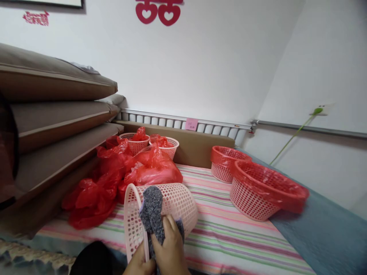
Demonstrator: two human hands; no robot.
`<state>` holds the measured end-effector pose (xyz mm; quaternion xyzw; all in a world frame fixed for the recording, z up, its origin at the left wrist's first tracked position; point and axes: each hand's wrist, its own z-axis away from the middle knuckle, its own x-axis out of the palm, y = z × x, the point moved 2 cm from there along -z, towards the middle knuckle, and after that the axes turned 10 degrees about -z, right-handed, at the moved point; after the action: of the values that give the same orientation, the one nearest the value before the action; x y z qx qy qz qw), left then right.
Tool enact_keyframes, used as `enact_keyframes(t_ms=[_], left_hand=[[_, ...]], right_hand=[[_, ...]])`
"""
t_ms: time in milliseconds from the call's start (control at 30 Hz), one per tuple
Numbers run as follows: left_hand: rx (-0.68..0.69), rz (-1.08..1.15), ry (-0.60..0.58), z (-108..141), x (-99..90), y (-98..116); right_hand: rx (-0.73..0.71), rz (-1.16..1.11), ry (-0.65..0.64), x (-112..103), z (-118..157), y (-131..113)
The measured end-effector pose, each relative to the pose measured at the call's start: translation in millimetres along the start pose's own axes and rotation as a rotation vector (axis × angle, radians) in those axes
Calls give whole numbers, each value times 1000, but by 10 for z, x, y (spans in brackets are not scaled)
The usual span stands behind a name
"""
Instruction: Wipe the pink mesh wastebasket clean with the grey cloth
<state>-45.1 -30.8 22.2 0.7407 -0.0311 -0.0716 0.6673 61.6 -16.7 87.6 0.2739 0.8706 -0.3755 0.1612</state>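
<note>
A pink perforated plastic basket (180, 202) lies tipped on its side at the front, its mouth facing left. My left hand (139, 261) is closed on the lower part of its rim. A dark grey speckled cloth (153, 208) is bunched in my right hand (171, 246), whose fingers press it against the basket's outer side near the rim. Part of the cloth hangs over the rim. Right behind the basket lie crumpled red plastic bags (155, 168), one with something pale pink inside.
Two baskets lined with red bags (258, 198) stand at the right. Two more pale baskets (134, 145) with red plastic stand at the back. Stacked grey-brown cushions (60, 114) rise on the left. A striped sheet (229, 229) covers the surface, with a radiator (169, 123) behind.
</note>
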Motion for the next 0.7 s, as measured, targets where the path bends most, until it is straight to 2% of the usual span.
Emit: enact_keyframes(t_ms=[100,267,467,567,700], left_hand=[[31,41,-30,-32,30,-25],[17,201,-225,-11,141,-36],[23,-59,-213,52,109,203],[38,-38,-249,50,91,241],[43,99,-292,82,10,78]], right_hand=[[13,22,32,17,-29,206],[130,37,81,-94,-228,711],[287,79,160,-396,-477,1328],[341,75,151,-468,-510,1461],[389,37,113,-454,-486,1485]])
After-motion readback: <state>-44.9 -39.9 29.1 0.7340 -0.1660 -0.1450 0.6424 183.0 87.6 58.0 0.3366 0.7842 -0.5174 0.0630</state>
